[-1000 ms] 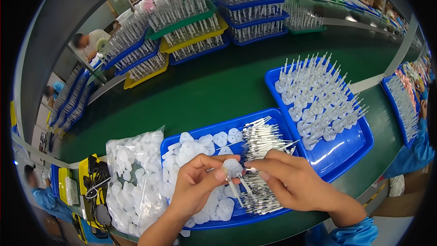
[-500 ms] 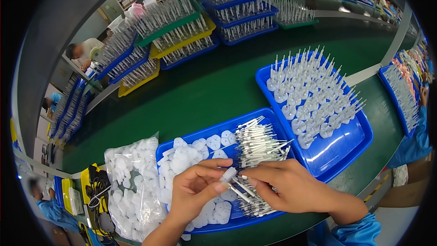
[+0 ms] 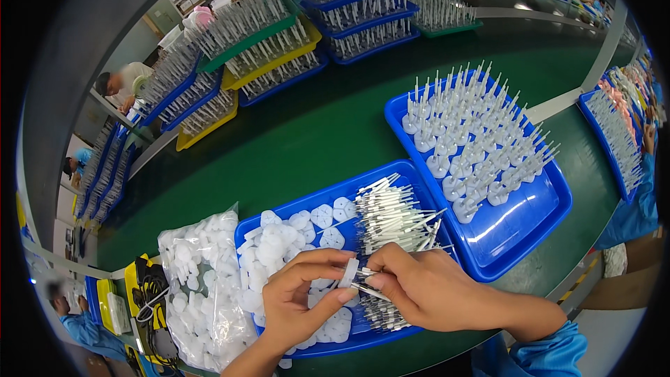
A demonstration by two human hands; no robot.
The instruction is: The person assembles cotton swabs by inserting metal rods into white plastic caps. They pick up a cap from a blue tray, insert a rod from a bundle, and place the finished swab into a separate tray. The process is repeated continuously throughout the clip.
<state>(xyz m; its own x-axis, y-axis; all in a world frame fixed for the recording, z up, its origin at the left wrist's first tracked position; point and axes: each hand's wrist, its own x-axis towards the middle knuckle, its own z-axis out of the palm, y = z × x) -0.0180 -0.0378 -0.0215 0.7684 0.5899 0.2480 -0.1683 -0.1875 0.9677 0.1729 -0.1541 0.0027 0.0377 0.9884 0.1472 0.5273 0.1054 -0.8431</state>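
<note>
My left hand (image 3: 300, 297) pinches a translucent white plastic disc (image 3: 348, 274) edge-on between thumb and fingers. Facing it, my right hand (image 3: 436, 293) is closed on thin white rods, whose ends meet the disc; the fingers partly hide the contact. Both hands are over a blue tray (image 3: 317, 196). Its left side holds a heap of white discs (image 3: 273, 243); several thin white rods with metal ends (image 3: 391, 216) lie piled on its right side.
To the right, another blue tray (image 3: 520, 227) bears many upright rods on disc bases (image 3: 460, 146). Left of the hands lies a clear bag of discs (image 3: 202, 286), beside black cables (image 3: 148, 293). Stacked filled trays (image 3: 349, 10) stand at the back of the green table (image 3: 279, 146). Other people work nearby.
The disc has turned more edge-on in my left hand. My right hand has moved slightly left, bringing its fingers and the rods closer to the disc. The view has shifted a little.
</note>
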